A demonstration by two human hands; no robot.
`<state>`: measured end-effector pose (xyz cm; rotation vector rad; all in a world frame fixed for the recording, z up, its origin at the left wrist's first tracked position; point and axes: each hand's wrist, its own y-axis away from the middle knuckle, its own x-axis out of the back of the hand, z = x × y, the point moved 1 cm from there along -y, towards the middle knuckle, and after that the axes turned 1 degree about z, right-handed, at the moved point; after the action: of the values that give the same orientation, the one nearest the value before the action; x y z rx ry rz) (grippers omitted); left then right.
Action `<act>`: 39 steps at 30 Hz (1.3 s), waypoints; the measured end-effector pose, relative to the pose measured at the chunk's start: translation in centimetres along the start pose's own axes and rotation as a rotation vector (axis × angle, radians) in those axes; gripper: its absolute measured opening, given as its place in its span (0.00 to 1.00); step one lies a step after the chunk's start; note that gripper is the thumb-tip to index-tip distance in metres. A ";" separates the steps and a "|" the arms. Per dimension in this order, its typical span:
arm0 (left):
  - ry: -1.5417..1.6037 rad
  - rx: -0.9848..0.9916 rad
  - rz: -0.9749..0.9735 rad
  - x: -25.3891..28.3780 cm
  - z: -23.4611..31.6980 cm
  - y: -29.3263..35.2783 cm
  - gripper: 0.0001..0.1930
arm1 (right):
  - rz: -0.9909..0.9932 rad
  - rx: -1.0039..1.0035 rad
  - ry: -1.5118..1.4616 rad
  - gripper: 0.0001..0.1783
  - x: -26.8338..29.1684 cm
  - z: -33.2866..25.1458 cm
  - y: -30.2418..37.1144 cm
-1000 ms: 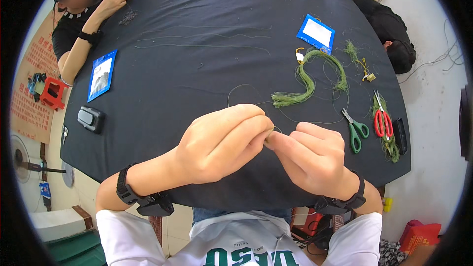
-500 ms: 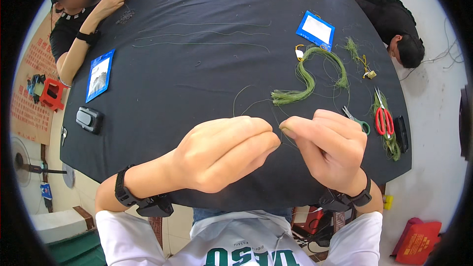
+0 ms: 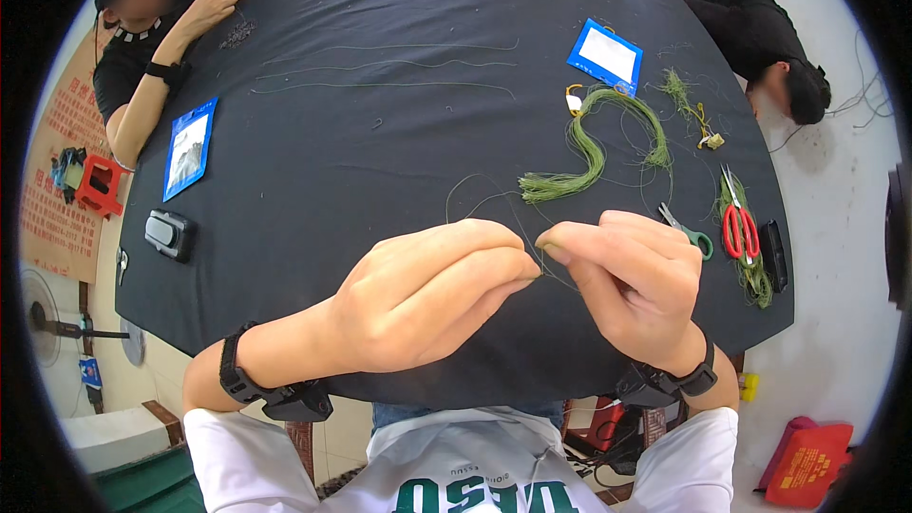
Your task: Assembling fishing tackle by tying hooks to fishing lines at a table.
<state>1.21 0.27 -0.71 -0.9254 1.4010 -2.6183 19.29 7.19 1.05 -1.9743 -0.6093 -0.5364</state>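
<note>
My left hand [image 3: 432, 294] is closed in a pinch, its thumb hidden behind the fingers. Just to the right, my right hand [image 3: 632, 275] pinches with thumb and forefinger. Between the two sets of fingertips runs a thin green line [image 3: 518, 214], which both hands hold; it loops up over the cloth beyond them. Anything smaller in the fingertips is hidden. Beyond my right hand lies a curved bundle of green line [image 3: 594, 157] with a yellow tie and a white tag.
Red-handled scissors [image 3: 741, 228], green-handled scissors [image 3: 701, 242] and a blue packet [image 3: 608, 55] lie right on the black cloth [image 3: 332, 171]. Three single strands [image 3: 380, 85] stretch across its far part. Left are another blue packet [image 3: 191, 147] and a grey-black device [image 3: 169, 234]. A co-worker [image 3: 142, 47] sits far left; another person [image 3: 750, 38] bends down at far right.
My left fingers have shifted slightly, and the line between my hands lies a little differently. Both hands keep their pinch. The person at far right has moved their head slightly.
</note>
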 end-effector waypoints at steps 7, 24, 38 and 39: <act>-0.064 -0.034 0.037 0.3 0.3 0.0 0.11 | -0.050 -0.061 -0.120 0.10 -0.6 0.3 0.3; -0.205 -0.102 0.070 -0.1 -0.2 0.5 0.11 | 0.009 0.229 0.145 0.12 -1.6 -1.3 0.8; -0.187 -0.221 0.054 0.3 0.4 0.3 0.13 | 0.039 0.086 0.043 0.12 -0.2 -0.7 0.1; -0.185 -0.222 0.054 0.2 0.4 0.3 0.13 | 0.039 0.084 0.045 0.12 -0.2 -0.7 0.1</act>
<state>1.14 -0.23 -0.63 -1.1033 1.6629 -2.3039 19.15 6.51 1.17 -1.8860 -0.5549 -0.5214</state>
